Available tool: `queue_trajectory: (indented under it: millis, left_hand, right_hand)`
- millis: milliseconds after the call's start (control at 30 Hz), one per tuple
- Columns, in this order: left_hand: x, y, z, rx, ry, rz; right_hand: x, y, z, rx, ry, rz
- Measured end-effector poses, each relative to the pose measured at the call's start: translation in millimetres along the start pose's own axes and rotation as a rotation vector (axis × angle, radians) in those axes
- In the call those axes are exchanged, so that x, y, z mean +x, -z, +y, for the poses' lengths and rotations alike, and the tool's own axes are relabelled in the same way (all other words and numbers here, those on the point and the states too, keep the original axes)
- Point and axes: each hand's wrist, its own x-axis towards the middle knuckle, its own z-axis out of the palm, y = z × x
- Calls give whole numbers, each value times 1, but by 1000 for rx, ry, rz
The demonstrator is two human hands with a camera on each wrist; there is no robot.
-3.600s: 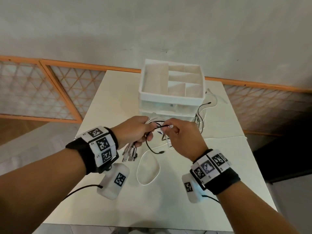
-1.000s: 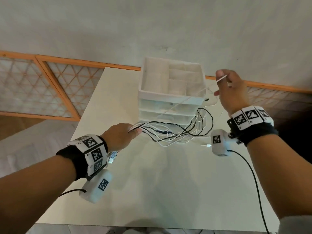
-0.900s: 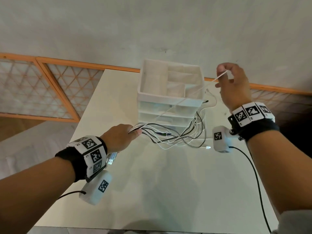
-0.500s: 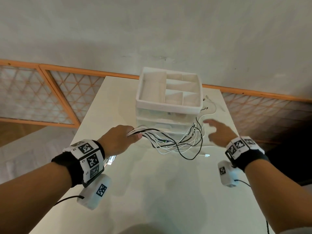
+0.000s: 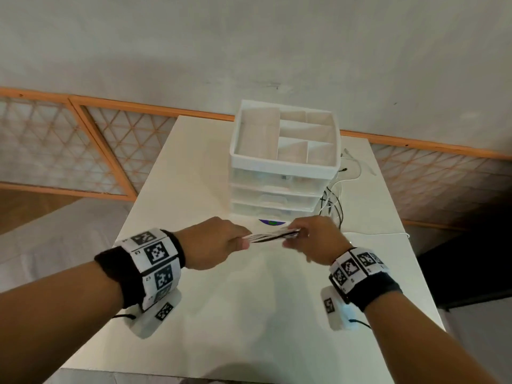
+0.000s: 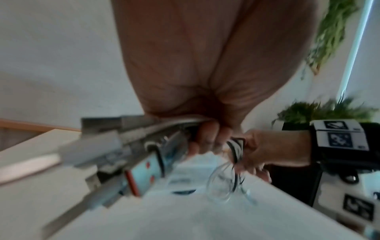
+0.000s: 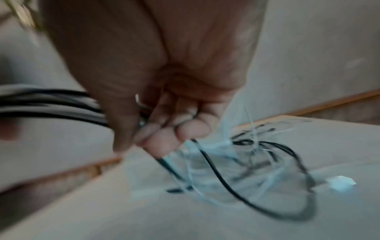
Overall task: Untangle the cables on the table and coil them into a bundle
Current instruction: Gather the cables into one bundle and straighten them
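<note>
Left hand: the left hand grips one end of the gathered black and white thin cables, fingers curled round them; metal USB plugs stick out behind the fist.
Right hand: the right hand has come back from reaching out to the right and now pinches the same strands, fingers curled on them.
Cables: a short stretch is now pulled straight between the two hands, above the white surface; the slack trails to the right, beside the white plastic drawer organiser, loops still crossing.
Change: half a second ago the strands sagged in a loose fan.
Meaning: probably combing them parallel; coiling not yet begun.
</note>
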Motion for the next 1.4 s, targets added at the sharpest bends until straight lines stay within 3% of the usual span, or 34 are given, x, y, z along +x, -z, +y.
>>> queue_trajectory:
  millis: [67, 167, 267, 367, 433, 567, 633, 733, 833, 933, 1067, 1400]
  left_hand:
    - [0, -16, -17, 57, 47, 104]
    - [-1, -35, -28, 107, 115, 100]
    - [-4, -39, -25, 47, 67, 44]
    - [-8, -32, -5, -52, -55, 0]
    - [-11, -27, 1, -118, -62, 7]
    - [-20, -23, -15, -110, -17, -22]
    - [-21, -27, -18, -69, -56, -25]
    - [-17, -30, -14, -68, -86, -5]
    - [-16, -21, -18, -289, -88, 57]
    - [-20, -11, -21, -683, 65, 128]
    - [-16, -7, -17, -1239, 159, 16]
    - [-8, 9, 7, -1187, 142, 94]
  right_hand:
    - [1, -7, 22, -100, -73, 136]
    - [-10, -28, 16, -340, -107, -17]
    - [-26, -42, -26, -467, 164, 82]
    - [-31, -63, -62, -248, 414, 33]
    - [-28, -67, -67, -95, 359, 12]
    - [-27, -52, -55, -86, 188, 175]
    - [-33, -48, -59, -148, 164, 55]
    - [-44, -47, -77, -120, 251, -68]
    - [-47, -39, -80, 59, 267, 0]
    - [-47, -21, -72, 319, 226, 19]
    - [-52, -11, -75, 492, 287, -10]
    - [-47, -19, -80, 219, 349, 12]
